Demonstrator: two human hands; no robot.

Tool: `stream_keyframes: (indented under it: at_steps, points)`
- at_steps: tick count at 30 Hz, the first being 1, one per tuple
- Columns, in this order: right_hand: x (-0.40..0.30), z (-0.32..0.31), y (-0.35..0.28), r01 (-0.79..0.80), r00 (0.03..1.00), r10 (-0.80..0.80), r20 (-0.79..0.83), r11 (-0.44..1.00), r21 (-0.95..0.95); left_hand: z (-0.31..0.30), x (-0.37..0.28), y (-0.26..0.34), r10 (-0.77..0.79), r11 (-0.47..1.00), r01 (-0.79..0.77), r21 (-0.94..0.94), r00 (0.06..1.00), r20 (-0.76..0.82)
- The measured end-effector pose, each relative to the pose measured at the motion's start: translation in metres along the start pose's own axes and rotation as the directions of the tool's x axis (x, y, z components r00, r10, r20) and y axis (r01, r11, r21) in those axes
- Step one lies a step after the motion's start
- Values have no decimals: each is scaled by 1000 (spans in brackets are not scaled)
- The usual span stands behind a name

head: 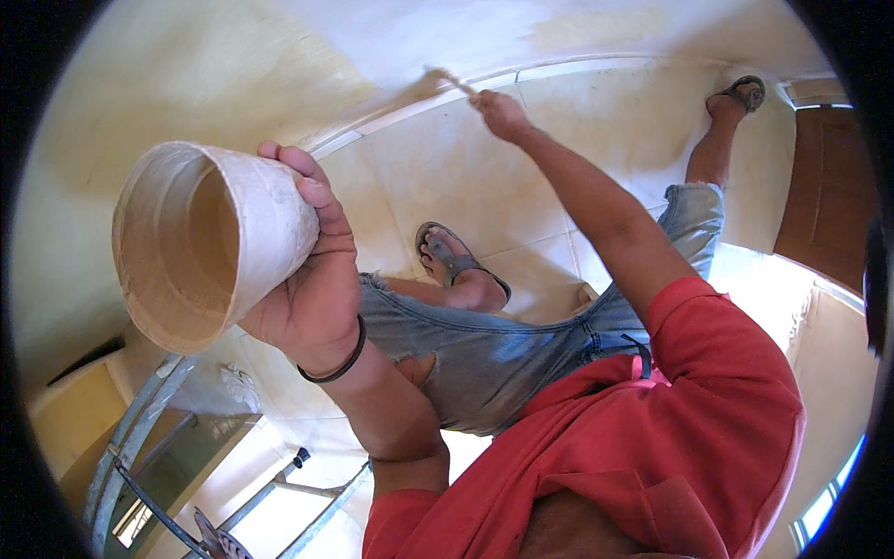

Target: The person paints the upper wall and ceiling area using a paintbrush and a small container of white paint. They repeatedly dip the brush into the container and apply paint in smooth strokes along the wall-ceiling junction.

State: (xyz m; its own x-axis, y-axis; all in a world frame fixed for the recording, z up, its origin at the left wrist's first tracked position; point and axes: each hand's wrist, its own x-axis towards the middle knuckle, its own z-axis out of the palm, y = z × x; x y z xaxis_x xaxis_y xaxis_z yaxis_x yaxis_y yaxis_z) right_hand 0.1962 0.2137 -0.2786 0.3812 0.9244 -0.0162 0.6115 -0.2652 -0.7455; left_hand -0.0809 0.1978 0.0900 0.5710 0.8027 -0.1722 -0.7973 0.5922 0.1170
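A white plastic pot (276, 209), tilted with its wide mouth to the left, rests in my left hand (314, 279), whose fingers wrap around its outside and base. The pot's inside is coated pale beige; how much it contains I cannot tell. Further off, my right hand (501, 115) is closed around the handle of a paintbrush (454, 80). Its blurred bristle end is at the lower part of the wall (419, 35), just above the skirting; whether it touches is hard to tell. The wall shows cream patches beside a whiter area.
A metal stepladder (140, 419) stands at lower left, close to my left arm. Light floor tiles (489, 189) lie under my sandalled feet. White skirting (580, 68) runs along the wall's base. A brown door (827, 195) is at the far right.
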Motion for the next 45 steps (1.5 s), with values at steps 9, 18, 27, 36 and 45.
stream_keyframes:
  at_steps: [9, 18, 27, 36, 45]
  points:
    - [-38, -64, 197, -387, 706, 509, -493, 860, 334, 0, 10, -18, -70, 997, 70, -15, 997, 17]
    - [-9, 14, 74, -213, 958, 210, -193, 977, 6, 3, 28, -26, -161, 987, 161, -21, 987, 12]
    - [-6, -24, 47, -237, 971, 234, -52, 971, -45, 1, 14, -21, -88, 996, 88, 0, 996, -13]
    - [-27, -37, 74, -666, 665, 646, -375, 740, 92, 10, -10, -8, 19, 1000, -19, -22, 1000, 22]
    - [0, 86, -73, -475, 880, 475, 24, 874, 102, 8, -9, 2, 1, 998, 3, -69, 998, 62]
